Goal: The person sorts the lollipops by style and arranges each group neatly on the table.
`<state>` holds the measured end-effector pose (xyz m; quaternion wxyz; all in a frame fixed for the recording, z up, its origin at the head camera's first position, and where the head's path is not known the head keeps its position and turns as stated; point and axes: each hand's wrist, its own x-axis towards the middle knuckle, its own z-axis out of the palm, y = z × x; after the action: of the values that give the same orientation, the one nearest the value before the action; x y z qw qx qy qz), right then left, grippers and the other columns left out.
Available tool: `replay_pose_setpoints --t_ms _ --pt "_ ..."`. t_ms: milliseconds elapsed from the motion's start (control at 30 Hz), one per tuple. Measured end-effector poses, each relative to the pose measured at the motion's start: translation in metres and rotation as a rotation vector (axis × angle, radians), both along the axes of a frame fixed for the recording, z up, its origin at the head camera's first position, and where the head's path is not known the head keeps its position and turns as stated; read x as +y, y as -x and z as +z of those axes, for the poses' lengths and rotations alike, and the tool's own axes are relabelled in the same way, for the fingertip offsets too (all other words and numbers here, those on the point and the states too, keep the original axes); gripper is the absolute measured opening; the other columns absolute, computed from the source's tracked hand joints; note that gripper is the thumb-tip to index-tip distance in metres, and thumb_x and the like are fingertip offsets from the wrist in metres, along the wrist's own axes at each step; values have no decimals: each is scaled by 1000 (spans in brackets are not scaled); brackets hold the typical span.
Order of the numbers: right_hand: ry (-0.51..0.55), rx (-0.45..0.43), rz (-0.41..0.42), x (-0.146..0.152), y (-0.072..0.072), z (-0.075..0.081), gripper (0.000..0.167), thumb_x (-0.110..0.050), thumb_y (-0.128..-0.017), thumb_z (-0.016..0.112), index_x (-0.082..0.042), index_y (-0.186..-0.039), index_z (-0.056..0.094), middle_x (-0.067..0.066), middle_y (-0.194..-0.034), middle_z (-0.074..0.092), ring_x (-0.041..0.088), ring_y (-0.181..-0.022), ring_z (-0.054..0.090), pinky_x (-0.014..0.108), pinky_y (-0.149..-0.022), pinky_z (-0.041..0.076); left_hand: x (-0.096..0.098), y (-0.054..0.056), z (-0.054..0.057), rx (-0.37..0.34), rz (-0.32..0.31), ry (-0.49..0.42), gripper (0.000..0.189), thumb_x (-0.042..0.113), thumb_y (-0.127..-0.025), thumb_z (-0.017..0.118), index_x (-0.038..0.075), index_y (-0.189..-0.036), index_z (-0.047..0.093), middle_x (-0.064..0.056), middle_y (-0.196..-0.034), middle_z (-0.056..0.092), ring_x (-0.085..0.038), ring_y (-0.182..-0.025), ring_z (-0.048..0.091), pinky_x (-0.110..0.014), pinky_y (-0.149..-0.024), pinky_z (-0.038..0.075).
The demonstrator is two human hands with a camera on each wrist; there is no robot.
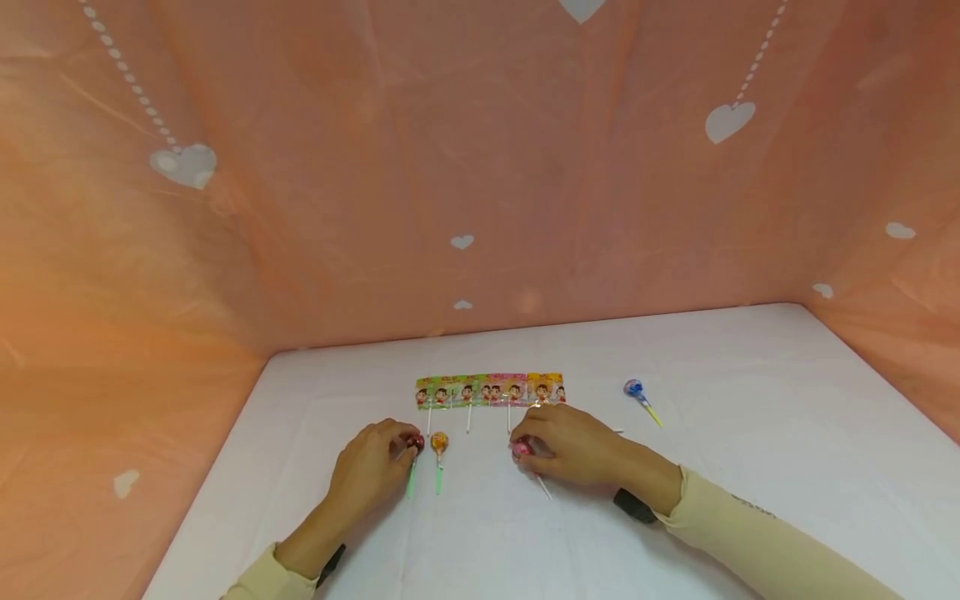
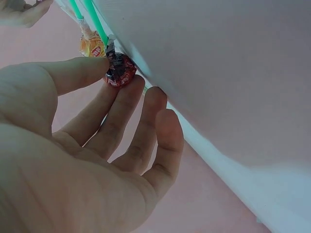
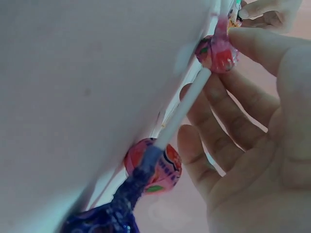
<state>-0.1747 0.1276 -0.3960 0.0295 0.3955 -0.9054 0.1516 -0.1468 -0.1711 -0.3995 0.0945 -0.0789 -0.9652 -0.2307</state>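
Observation:
My left hand (image 1: pixel 371 462) pinches a dark red wrapped lollipop (image 2: pixel 120 70) between thumb and fingertips, its green stick pointing toward me in the head view. Just right of it lies an orange-yellow lollipop (image 1: pixel 439 442), also on a green stick. Farther right, my right hand (image 1: pixel 577 442) holds a pink wrapped lollipop (image 3: pixel 221 54) by thumb and fingertips at the candy end. A white stick (image 1: pixel 543 487) slants out from under that hand. The right wrist view shows a red-pink wrapped candy (image 3: pixel 160 170) beside the hand, with a dark blue wrapper (image 3: pixel 102 218) in front.
A row of flat green, pink and yellow candy packets (image 1: pixel 491 390) with white sticks lies behind the hands. To the back right is a blue lollipop (image 1: pixel 634 388) on a yellow stick. All lie on a white cloth (image 1: pixel 480 550); orange heart-patterned fabric (image 1: pixel 525 208) walls the table.

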Motion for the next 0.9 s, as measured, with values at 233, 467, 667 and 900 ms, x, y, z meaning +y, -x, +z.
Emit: replay_pose_setpoints --t_ms 233,467,667,900 --pt "0 6 -20 2 -1 -2 28 -38 -90 68 -21 -112 72 -8 -109 69 11 -106 64 35 -96 50 0 -1 0 10 0 3 16 11 -82 76 16 -97 76 3 -86 69 -14 -83 60 -35 -69 48" --pt "7 -7 -30 2 -2 -3 27 -31 -93 62 -19 -116 70 -10 -106 68 9 -104 61 35 -96 50 -1 1 0 30 -8 14 16 11 -81 77 16 -96 75 3 -85 68 -15 -82 61 -36 -68 48" --pt "11 -44 -50 2 -4 -4 25 -32 -95 62 -20 -115 70 -10 -106 67 7 -101 60 34 -92 51 0 2 -1 25 -12 19 17 12 -81 77 15 -97 75 3 -85 68 -15 -83 61 -35 -68 48" --pt "16 -43 -54 2 -5 -3 25 -35 -96 63 -20 -115 70 -11 -104 67 6 -98 60 33 -90 51 1 0 0 12 -11 11 16 10 -82 77 15 -98 76 2 -86 68 -15 -83 61 -35 -68 49"
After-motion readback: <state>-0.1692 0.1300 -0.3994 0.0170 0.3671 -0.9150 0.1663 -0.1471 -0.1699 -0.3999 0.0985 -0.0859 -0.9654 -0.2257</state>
